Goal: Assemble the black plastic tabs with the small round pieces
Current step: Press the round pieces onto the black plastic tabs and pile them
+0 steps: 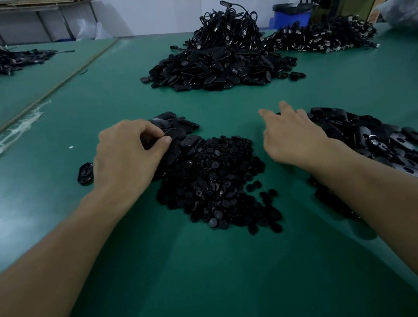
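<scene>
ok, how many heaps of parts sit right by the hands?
3. A small tab heap under the left hand, the round pieces between both hands, a bigger tab heap beside the right hand. Forearms may hide parts.

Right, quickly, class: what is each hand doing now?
Left hand: grips a tab.
Right hand: open, holding nothing.

The table (215,285) is shown with a smooth, matt green covering. The black plastic tabs (369,132) are seen with a slight gloss, the small round pieces (213,183) as duller black plastic. Bright metal ends are shown on the cords (318,36).
</scene>
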